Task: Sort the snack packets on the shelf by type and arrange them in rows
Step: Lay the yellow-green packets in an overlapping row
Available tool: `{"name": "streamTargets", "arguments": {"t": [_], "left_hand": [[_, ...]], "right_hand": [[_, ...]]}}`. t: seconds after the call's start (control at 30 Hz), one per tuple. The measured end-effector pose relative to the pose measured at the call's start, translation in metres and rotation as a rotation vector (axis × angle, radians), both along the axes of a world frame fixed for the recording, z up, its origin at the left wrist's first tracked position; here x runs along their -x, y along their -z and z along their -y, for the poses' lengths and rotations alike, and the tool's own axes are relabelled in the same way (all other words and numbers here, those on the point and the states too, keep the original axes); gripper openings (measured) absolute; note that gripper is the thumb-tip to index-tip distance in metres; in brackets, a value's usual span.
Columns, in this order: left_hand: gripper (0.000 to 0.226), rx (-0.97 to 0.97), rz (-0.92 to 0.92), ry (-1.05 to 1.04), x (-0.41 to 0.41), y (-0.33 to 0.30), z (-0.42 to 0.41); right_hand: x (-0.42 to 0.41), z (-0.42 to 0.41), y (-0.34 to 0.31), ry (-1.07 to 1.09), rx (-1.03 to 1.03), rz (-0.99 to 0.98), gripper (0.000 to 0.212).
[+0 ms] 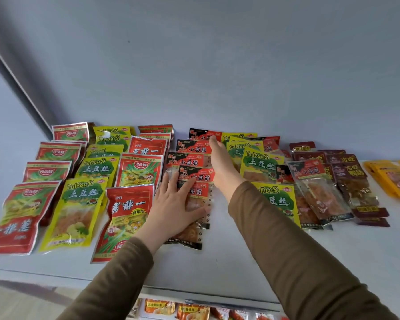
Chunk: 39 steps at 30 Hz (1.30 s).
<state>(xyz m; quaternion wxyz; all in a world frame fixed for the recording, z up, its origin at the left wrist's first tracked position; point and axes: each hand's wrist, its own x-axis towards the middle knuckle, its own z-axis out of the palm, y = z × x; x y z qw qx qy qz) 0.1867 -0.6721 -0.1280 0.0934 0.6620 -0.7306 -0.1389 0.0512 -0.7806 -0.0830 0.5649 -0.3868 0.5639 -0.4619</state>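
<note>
Snack packets lie in overlapping rows on a white shelf (229, 257). From the left run a row of red packets (16, 218), a yellow-green row (76, 211), another red row (127, 215), then a row of black-and-red gluten packets (189, 161). My left hand (173, 204) rests flat, fingers spread, on the nearest black-and-red packet. My right hand (219, 162) lies edge-on along the right side of that row, fingers straight, reaching its far end. More yellow-green packets (261, 165) lie mixed on the right.
Clear packets with red labels (319, 192), dark maroon packets (351, 179) and orange-yellow packets (393, 179) sit farther right. A blue-grey wall stands behind the shelf. A lower shelf with orange packets (192, 310) shows under the front edge.
</note>
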Motion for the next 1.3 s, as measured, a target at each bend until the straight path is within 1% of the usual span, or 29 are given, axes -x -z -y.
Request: {"name": "streamTargets", "arguments": {"t": [0.13, 0.2, 0.37, 0.5, 0.6, 0.67, 0.73, 0.8, 0.93, 1.1, 1.17, 1.3], "left_hand": [[0.098, -0.007, 0.02, 0.001, -0.001, 0.001, -0.001], [0.098, -0.012, 0.029, 0.002, 0.0, 0.001, -0.001], [0.098, -0.015, 0.068, 0.005, -0.001, 0.002, 0.0], [0.098, -0.009, 0.06, 0.002, -0.003, 0.002, 0.0], [0.097, 0.005, 0.02, -0.005, -0.004, 0.001, 0.0], [0.092, 0.048, -0.049, -0.022, -0.004, -0.001, -0.001], [0.088, 0.098, -0.096, -0.06, -0.002, -0.004, 0.001], [0.091, 0.106, -0.081, -0.091, 0.002, -0.006, 0.007], [0.097, 0.031, 0.007, -0.076, 0.007, -0.006, 0.012], [0.099, 0.01, 0.03, -0.07, 0.008, 0.004, 0.001], [0.1, 0.03, 0.029, -0.071, 0.008, 0.003, 0.002], [0.099, 0.14, -0.001, -0.081, 0.01, -0.002, 0.006]], "right_hand": [[0.002, -0.003, 0.004, -0.125, -0.011, -0.069, 0.058], [0.003, -0.003, 0.009, -0.15, -0.026, -0.067, 0.06], [0.005, -0.007, 0.024, -0.126, 0.047, -0.079, 0.057], [0.003, -0.004, 0.025, -0.081, 0.018, -0.06, 0.057], [0.005, 0.001, 0.023, -0.073, -0.028, 0.009, 0.049], [0.005, 0.004, 0.022, -0.067, -0.062, 0.031, 0.054], [0.004, 0.007, 0.019, -0.062, -0.06, 0.012, 0.058], [0.002, 0.01, 0.015, -0.061, -0.072, 0.022, 0.055], [0.006, 0.013, 0.005, -0.058, -0.122, 0.087, 0.039], [0.008, 0.02, 0.011, -0.072, -0.076, 0.062, 0.046], [0.007, 0.02, 0.014, -0.099, -0.064, 0.07, 0.046], [0.007, 0.018, 0.012, -0.081, -0.046, 0.122, 0.038]]}}
